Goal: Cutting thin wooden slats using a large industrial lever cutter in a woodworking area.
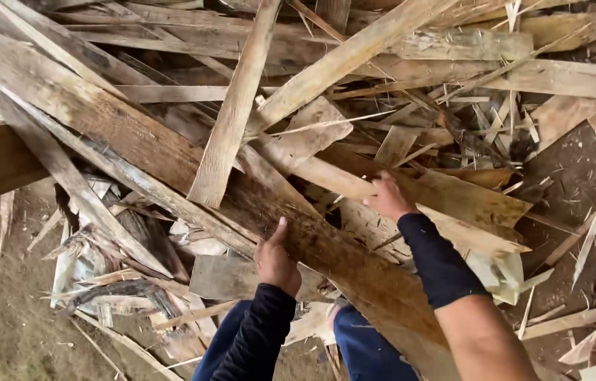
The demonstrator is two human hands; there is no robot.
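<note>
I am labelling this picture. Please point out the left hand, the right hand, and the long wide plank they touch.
left hand (275, 261): head view, back of the hand.
right hand (387, 197): head view, knuckles.
long wide plank (122, 130): head view, upper brown face.

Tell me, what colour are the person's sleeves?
Dark navy sleeves, seen best in the head view.

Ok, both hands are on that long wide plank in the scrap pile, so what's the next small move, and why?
Probably slide the long plank a little toward the body before lifting. The left hand grips its near edge and the right hand rests at its far edge, but a narrower board lies across it further up, so a straight lift would likely drag that along.
</note>
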